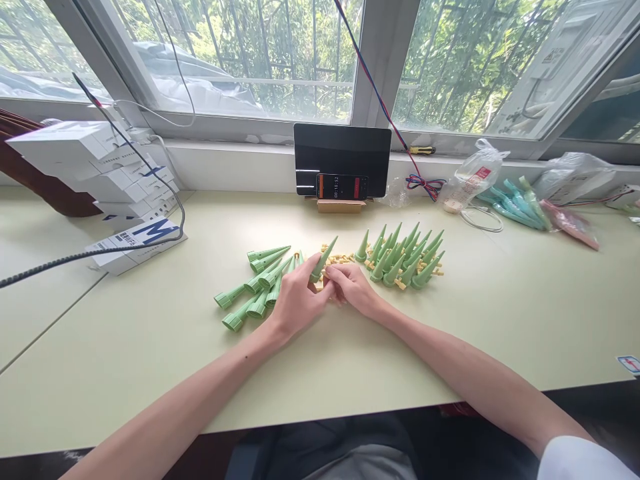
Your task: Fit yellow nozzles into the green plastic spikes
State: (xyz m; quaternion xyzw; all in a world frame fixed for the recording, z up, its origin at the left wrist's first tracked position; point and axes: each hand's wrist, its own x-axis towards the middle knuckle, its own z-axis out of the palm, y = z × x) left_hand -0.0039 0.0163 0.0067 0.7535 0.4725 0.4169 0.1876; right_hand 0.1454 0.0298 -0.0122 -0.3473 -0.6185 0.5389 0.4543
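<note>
My left hand (300, 290) is closed around a green plastic watering spike (325, 259), its point tilted up and to the right. Fingers of my right hand (354, 285) are pinched together at the spike's base and meet my left fingertips; what they pinch is hidden. Small yellow valve pieces (341, 258) lie in a pile just behind my hands. To the left, several loose green spikes (260, 283) lie on their sides, wide ends toward me. On the right stands a cluster of green spikes (400, 257), points up, with yellow valves sticking out near their bases.
A phone showing a timer (343, 187) leans on a dark tablet (345, 150) at the back. White boxes (125, 170) are stacked at left, with a black cable (100, 252) crossing the table. Plastic bags (475, 175) and a yellow cutter (423, 151) are at back right.
</note>
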